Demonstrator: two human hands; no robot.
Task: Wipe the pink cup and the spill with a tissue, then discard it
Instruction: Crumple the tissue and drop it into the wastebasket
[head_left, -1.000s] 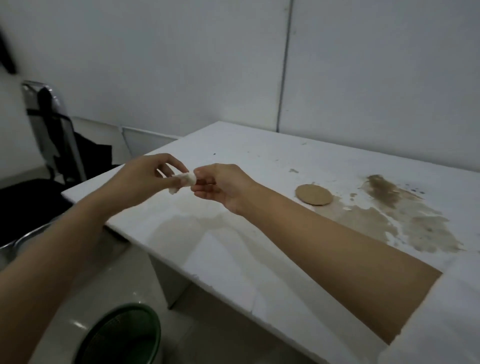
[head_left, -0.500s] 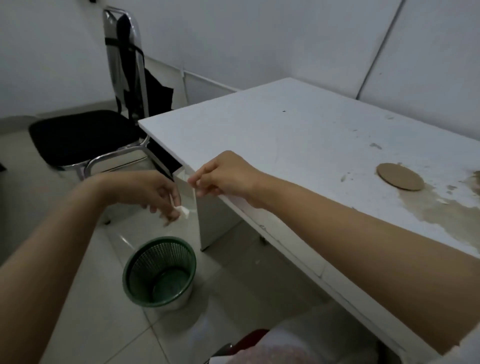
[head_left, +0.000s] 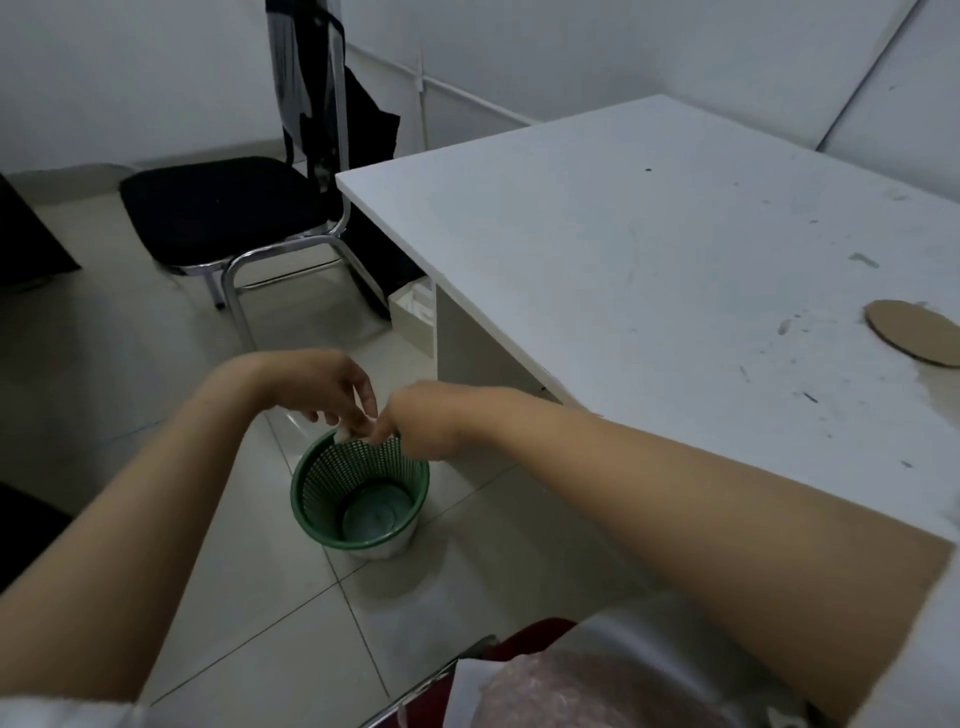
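Two bare hands meet over the far rim of a green mesh wastebasket (head_left: 358, 488) standing on the tiled floor, with a black chair (head_left: 218, 208) farther back on the left. Left hand (head_left: 317, 387) hangs with fingers curled downward, pinching a small white tissue (head_left: 347, 432) at the basket's edge, and the right hand (head_left: 423, 421) is loosely closed, its fingertips touching the same wad. Further right, a white table (head_left: 649, 249) bears a round brown cardboard disc (head_left: 914, 332) at the frame's edge.
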